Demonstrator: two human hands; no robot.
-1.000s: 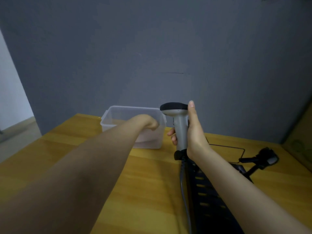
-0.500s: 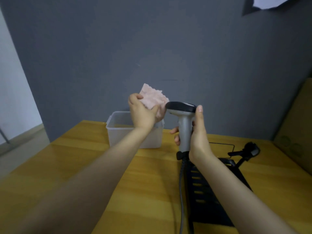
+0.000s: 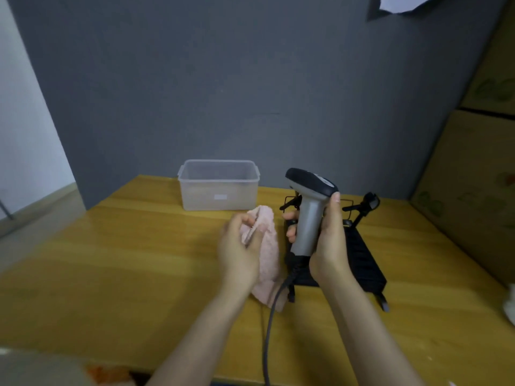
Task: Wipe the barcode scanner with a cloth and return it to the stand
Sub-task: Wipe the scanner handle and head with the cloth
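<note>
My right hand point(image 3: 328, 246) grips the grey handle of the barcode scanner point(image 3: 308, 207), which stands upright with its black head pointing left; its cable point(image 3: 269, 330) hangs down toward me. My left hand point(image 3: 241, 246) holds a pink cloth point(image 3: 269, 254) just left of the scanner handle, a small gap between them. The black stand point(image 3: 362, 263) lies flat on the wooden table behind my right hand, and its holder arm point(image 3: 365, 207) rises at the back right.
A clear plastic box point(image 3: 218, 185) sits at the table's back, left of the scanner. Cardboard boxes point(image 3: 473, 176) line the right side. A grey wall stands behind. Something white point(image 3: 510, 305) lies at the right edge.
My left hand took the pink cloth out of the clear box and brought it down beside the scanner. The scanner has tilted and come closer to me.
</note>
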